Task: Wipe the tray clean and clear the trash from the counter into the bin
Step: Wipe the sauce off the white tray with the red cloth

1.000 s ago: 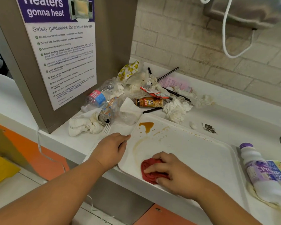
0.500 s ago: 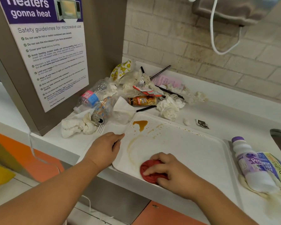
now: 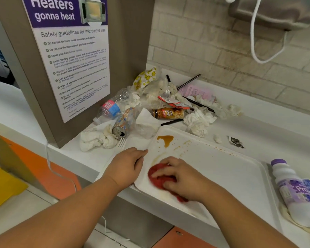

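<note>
A white tray [image 3: 222, 169] lies on the white counter [image 3: 268, 122], its near-left corner over the edge. A brown sauce stain [image 3: 166, 140] marks its far-left corner, with a fainter smear below it. My right hand [image 3: 183, 178] presses a red cloth [image 3: 159, 176] flat on the tray's left part. My left hand [image 3: 128, 165] grips the tray's left rim. Behind the tray sits a trash heap: crumpled tissues [image 3: 198, 121], a clear plastic bottle [image 3: 113, 107], a crushed can [image 3: 123, 125], a brown packet [image 3: 168, 113], black straws [image 3: 188, 83]. No bin is in view.
A white and purple drink bottle [image 3: 293, 192] lies right of the tray on wrappers. A small dark sachet [image 3: 236, 142] and a white plastic fork [image 3: 123, 142] lie on the counter. A microwave poster [image 3: 73, 54] covers the grey panel at left. The brick wall stands behind.
My right hand has slid the red cloth up and left on the tray, toward the faint smear. My left hand stays on the tray's rim.
</note>
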Tool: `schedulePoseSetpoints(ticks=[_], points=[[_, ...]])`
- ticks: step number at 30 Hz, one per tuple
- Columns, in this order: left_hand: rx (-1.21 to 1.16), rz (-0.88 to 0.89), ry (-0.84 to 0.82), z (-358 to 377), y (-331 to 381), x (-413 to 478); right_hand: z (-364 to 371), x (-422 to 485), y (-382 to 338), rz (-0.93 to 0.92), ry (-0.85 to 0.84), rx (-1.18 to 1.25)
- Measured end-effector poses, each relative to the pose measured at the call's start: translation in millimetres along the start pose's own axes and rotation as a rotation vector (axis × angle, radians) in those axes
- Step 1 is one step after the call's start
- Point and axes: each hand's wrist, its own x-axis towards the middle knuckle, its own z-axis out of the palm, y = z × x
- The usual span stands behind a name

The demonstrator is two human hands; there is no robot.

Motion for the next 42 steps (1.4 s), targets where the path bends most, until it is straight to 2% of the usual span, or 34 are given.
schedulePoseSetpoints(ticks=[5,6,11,17,21,23,25,29,32,34,37,40,42], points=[[0.017,0.021,0.011,1,-1,0,-11,23,29,0.257,0.281,-0.131],[0.02,0.021,0.017,2,-1,0,-10,24,29,0.255,0.266,-0.147],[0.034,0.011,-0.006,3,-3,1,-6,26,11,-0.028,0.005,-0.1],[0.004,0.007,-0.022,4,-6,3,-19,40,30,0.202,0.21,-0.159],[-0.023,-0.068,0.026,7,1,8,-10,32,17,0.018,0.064,-0.144],[0.013,-0.116,0.016,5,11,20,-17,29,20,0.017,0.042,-0.115],[0.043,-0.147,-0.016,4,17,34,-27,27,32,0.088,0.095,-0.084],[0.087,-0.125,-0.065,6,14,44,-43,17,68,0.33,0.338,-0.002],[0.103,-0.108,-0.035,11,9,40,-46,15,92,0.541,0.449,-0.104],[0.09,-0.114,-0.008,12,7,40,-43,24,93,0.583,0.474,-0.146],[0.063,-0.11,-0.03,13,8,39,-36,42,80,0.5,0.458,-0.171],[0.046,-0.094,-0.046,14,11,36,-32,54,67,0.312,0.311,-0.137],[0.037,-0.117,-0.031,12,6,38,-39,66,60,0.256,0.2,-0.084]])
